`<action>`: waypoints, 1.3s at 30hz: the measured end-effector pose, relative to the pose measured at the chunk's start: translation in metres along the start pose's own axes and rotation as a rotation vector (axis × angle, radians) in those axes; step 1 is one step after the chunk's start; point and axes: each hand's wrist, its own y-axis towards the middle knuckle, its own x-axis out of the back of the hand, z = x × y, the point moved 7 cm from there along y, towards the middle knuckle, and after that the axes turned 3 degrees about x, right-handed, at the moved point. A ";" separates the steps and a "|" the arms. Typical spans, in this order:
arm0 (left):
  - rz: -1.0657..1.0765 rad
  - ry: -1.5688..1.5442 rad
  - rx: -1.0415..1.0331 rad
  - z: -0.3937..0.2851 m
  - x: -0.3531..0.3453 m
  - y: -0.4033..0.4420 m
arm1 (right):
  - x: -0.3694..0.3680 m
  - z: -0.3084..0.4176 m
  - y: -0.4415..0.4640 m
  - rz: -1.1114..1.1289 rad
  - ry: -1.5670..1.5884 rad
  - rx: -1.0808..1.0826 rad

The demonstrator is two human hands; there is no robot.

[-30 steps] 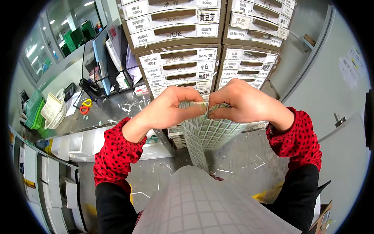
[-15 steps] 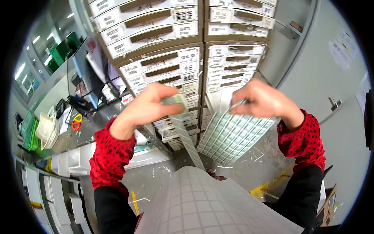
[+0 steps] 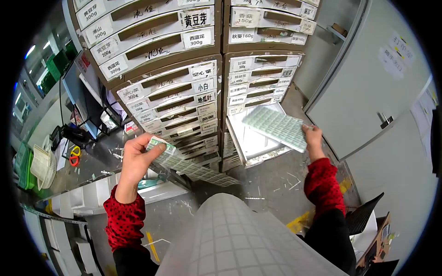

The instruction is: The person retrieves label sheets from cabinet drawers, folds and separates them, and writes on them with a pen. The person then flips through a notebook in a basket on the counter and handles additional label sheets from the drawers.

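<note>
My left hand (image 3: 139, 158) is closed on a sheet of labels (image 3: 198, 172), thumb on top. The sheet is green and white, gridded, and droops to the right in front of the cabinet. My right hand (image 3: 314, 140) grips the right end of a stack of label sheets (image 3: 275, 125), also pale green with a grid. That stack is tilted over a pulled-out white drawer (image 3: 244, 149) and covers part of its inside. Whether the stack touches the drawer floor I cannot tell.
Drawer cabinets (image 3: 165, 69) with labelled white fronts stand ahead. To the left, a desk (image 3: 103, 162) bears scissors (image 3: 75, 156), a monitor (image 3: 79, 92) and a white basket (image 3: 42, 168). A grey door (image 3: 350, 96) is on the right, a black chair (image 3: 366, 214) at lower right.
The stack in my right hand has swung up from hanging down to lying over the open drawer. My left hand has moved left and lower with its label sheet. The view has shifted too.
</note>
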 end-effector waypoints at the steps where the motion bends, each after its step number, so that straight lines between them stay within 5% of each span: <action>1: -0.011 -0.017 0.008 0.001 0.000 -0.001 | -0.021 -0.024 0.010 0.014 -0.034 0.037; 4: -0.074 -0.053 0.039 0.005 -0.002 -0.004 | -0.094 -0.059 0.007 0.003 -0.222 0.074; 6: -0.120 -0.052 0.056 0.013 0.005 -0.015 | -0.122 -0.006 -0.042 0.183 -0.283 0.104; 8: -0.235 -0.047 0.019 0.018 0.027 -0.032 | -0.103 -0.018 -0.048 0.058 -0.441 0.572; 11: -0.414 -0.011 0.041 0.025 0.060 -0.059 | -0.038 0.019 -0.112 -0.026 -0.426 0.751; 16: -0.592 -0.132 0.087 0.040 0.084 -0.102 | -0.058 -0.041 -0.112 -0.120 -0.640 0.681; 24: -0.749 -0.105 0.174 0.050 0.097 -0.143 | -0.177 -0.043 -0.016 -0.372 -0.343 0.551; 25: -0.775 -0.091 0.184 0.050 0.099 -0.149 | -0.192 -0.053 0.001 -0.340 -0.199 0.335; 26: -0.814 -0.087 0.181 0.050 0.103 -0.156 | -0.216 -0.054 0.013 -0.309 -0.179 0.349; 28: -0.869 -0.130 0.182 0.053 0.115 -0.173 | -0.244 -0.108 0.036 -0.403 -0.128 -0.153; 31: -1.079 -0.087 0.142 0.050 0.153 -0.215 | -0.250 -0.066 0.005 -0.283 -0.270 -0.120; 34: -1.369 -0.023 -0.020 0.029 0.207 -0.273 | -0.260 -0.058 -0.077 0.241 0.051 0.044; 35: -1.456 0.012 -0.147 0.011 0.240 -0.307 | -0.277 -0.065 -0.160 0.556 0.178 0.323; 36: -1.531 0.168 -0.201 -0.006 0.253 -0.325 | -0.284 -0.020 -0.251 0.920 0.161 -0.079; 38: -1.651 0.503 -0.300 -0.031 0.262 -0.341 | -0.314 0.071 -0.401 1.522 0.263 -0.407; 39: -1.614 0.754 -0.348 -0.042 0.258 -0.338 | -0.330 0.114 -0.451 1.708 0.314 -0.345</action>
